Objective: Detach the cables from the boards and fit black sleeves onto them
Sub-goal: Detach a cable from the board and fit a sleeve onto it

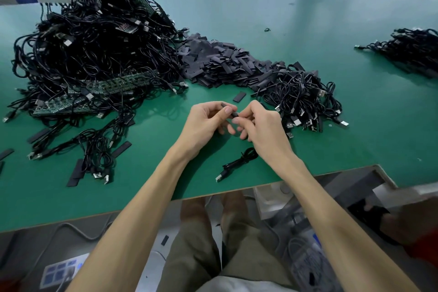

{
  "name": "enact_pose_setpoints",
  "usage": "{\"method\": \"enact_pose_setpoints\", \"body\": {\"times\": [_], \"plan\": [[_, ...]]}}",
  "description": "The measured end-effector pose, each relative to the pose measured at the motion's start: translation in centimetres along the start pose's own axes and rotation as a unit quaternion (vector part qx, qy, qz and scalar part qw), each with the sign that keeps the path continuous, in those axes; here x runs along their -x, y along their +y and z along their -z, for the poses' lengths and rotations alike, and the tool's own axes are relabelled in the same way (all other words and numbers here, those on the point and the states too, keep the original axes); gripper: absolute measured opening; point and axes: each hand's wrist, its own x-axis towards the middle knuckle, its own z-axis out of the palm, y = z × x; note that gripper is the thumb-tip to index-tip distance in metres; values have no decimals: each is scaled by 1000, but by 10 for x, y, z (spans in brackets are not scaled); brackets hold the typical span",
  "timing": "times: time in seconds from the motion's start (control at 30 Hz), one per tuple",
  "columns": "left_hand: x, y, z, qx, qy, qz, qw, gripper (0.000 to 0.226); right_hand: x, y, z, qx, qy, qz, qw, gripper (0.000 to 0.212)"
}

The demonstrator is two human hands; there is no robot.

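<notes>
Both hands meet above the green table (308, 31). My left hand (206, 121) pinches a black sleeve (233, 112) between thumb and fingers. My right hand (258, 123) grips the end of a black cable (239, 163), whose coil and USB plug trail down onto the table near the front edge. The cable end and the sleeve touch between my fingertips; how far one sits inside the other is hidden. A big tangle of black cables on green boards (94, 54) lies at the left. A heap of flat black sleeves (218, 61) lies behind my hands.
A pile of loose cables (305, 102) sits to the right of my hands, another (410, 52) at the far right. Stray sleeves (75, 173) and cables lie at the front left. One sleeve (239, 97) lies just beyond my hands. The table's front edge runs below my forearms.
</notes>
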Motion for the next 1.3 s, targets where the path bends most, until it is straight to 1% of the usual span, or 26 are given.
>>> {"method": "enact_pose_setpoints", "body": {"times": [0.33, 0.47, 0.6, 0.77, 0.9, 1.03, 1.1, 1.2, 1.3], "plan": [[2, 2, 2, -9, -15, -1, 1000, 22, 2, 0, 0, -24, 3, 7, 1000, 16], [2, 4, 3, -13, -17, -1, 1000, 23, 1, 0, 0, -16, 4, 9, 1000, 17], [2, 6, 2, -2, -21, 12, 1000, 23, 0, 0, 0, -17, 2, 11, 1000, 18], [1, 7, 0, 20, 11, 38, 999, 31, 1, 0, 0, -26, 3, 24, 999, 20], [0, 6, 5, 93, 54, 48, 993, 30, 0, 0, -1, -15, -1, 47, 999, 21], [-1, 5, 12, 182, 109, 55, 976, 27, 1, 1, -2, 24, -24, 56, 998, 18], [-2, 5, 13, 219, 131, 62, 965, 27, 1, 1, -3, 47, -36, 64, 996, 20], [-1, 7, 13, 270, 142, 72, 949, 27, 0, 3, -3, 69, -67, 69, 993, 28], [0, 10, 11, 302, 125, 71, 942, 31, 0, 2, -2, 22, -71, 49, 996, 30]]}}
